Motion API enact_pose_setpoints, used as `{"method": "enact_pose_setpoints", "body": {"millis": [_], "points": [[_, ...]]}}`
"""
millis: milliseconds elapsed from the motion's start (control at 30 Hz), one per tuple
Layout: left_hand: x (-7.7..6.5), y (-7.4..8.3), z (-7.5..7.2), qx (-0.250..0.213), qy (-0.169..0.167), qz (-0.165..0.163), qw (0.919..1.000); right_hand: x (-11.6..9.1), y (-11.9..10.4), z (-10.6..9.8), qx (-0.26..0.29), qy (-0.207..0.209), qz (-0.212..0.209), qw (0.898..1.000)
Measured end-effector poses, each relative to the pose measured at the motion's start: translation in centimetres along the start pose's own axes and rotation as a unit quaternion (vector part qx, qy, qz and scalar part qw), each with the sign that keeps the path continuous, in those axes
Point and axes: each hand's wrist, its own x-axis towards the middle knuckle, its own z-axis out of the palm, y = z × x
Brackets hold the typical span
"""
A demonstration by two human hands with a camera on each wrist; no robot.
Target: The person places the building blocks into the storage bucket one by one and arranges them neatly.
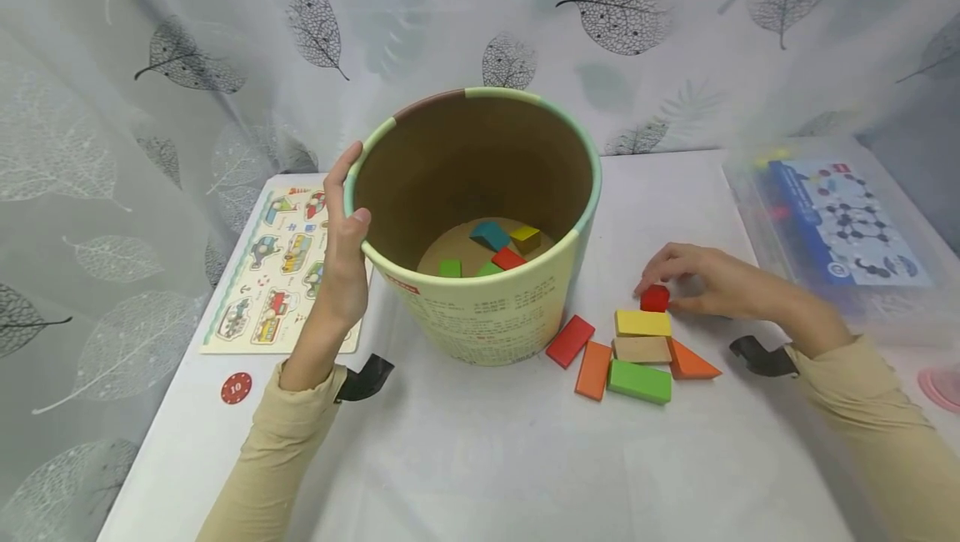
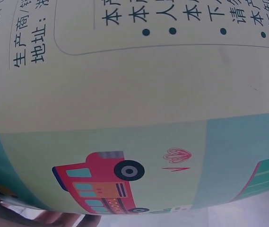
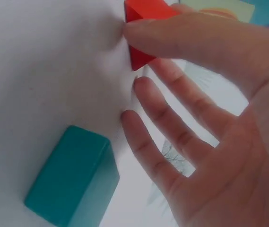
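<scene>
Bucket (image 1: 487, 317) holds five visible blocks (image 1: 491, 235) — right hand (image 1: 712, 282) pinches one red block (image 1: 655, 298).

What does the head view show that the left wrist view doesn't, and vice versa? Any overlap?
Only head: the inside of the bucket with several blocks in it, the right hand pinching a red block, loose blocks nearby, the picture board, the red chip and the clear box.

Only left wrist: a red bus print and a pink flower-like drawing on the bucket's outer wall.

Both: the bucket's outside, printed text on it, and part of the left hand.
</scene>
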Motion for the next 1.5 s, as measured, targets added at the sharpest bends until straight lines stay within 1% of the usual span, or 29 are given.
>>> {"method": "enact_pose_setpoints", "body": {"millis": [100,167,267,367,567,667,767,867,933,967,1033,1100,1133,1233,1267,1367,1467,1500], "points": [[0.0,0.0,0.0,-0.004,-0.001,0.001,1.0,0.2,-0.1,0.0,-0.008,0.006,0.02,1.0],[-0.1,0.1,0.0,-0.007,-0.001,0.001,1.0,0.3,-0.2,0.0,-0.008,0.013,0.023,1.0],[-0.1,0.1,-0.1,-0.008,0.0,0.004,1.0,0.5,-0.2,0.1,-0.011,0.022,0.003,1.0],[-0.1,0.1,-0.1,-0.01,0.0,0.007,0.9999,0.8,-0.3,0.0,-0.009,0.02,-0.01,1.0],[0.0,0.1,0.0,-0.013,0.004,0.01,0.9999,0.7,-0.2,-0.4,-0.049,0.019,0.019,0.998],[0.0,0.0,0.0,-0.01,0.007,0.012,0.9999,0.7,-0.1,-0.8,-0.072,0.04,0.014,0.997],[-0.1,0.0,0.0,-0.004,0.01,0.008,0.9999,0.7,-0.7,-1.9,-0.082,0.08,0.0,0.993],[-0.1,0.0,-0.1,0.0,0.011,0.005,0.9999,1.0,-2.4,-3.7,-0.076,0.136,-0.005,0.988],[-0.1,0.1,-0.1,0.0,0.011,0.004,0.9999,1.3,-4.1,-5.2,-0.069,0.18,-0.008,0.981],[-0.1,0.1,-0.1,0.0,0.011,0.004,0.9999,1.6,-4.9,-5.8,-0.058,0.207,-0.017,0.976],[-0.1,0.1,-0.2,-0.001,0.011,0.006,0.9999,2.3,-6.8,-7.1,-0.041,0.256,-0.04,0.965],[-0.1,0.1,-0.3,-0.001,0.012,0.005,0.9999,3.2,-8.7,-8.2,0.004,0.292,-0.079,0.953],[-0.1,0.1,-0.3,0.001,0.012,0.005,0.9999,3.7,-9.8,-8.6,0.032,0.304,-0.105,0.946],[-0.1,0.0,-0.3,-0.002,0.011,0.004,0.9999,5.3,-12.7,-9.5,0.117,0.313,-0.164,0.928],[-0.1,0.0,-0.3,-0.005,0.01,0.004,0.9999,5.8,-13.5,-9.6,0.132,0.309,-0.179,0.925],[0.0,-0.1,-0.2,-0.008,0.007,0.005,0.9999,7.4,-15.2,-9.7,0.15,0.295,-0.198,0.923],[0.0,-0.1,-0.1,-0.011,0.003,0.006,0.9999,8.6,-16.2,-9.3,0.141,0.279,-0.2,0.929],[0.0,-0.1,0.0,-0.012,0.002,0.006,0.9999,8.8,-16.4,-9.2,0.147,0.274,-0.203,0.928]]}}
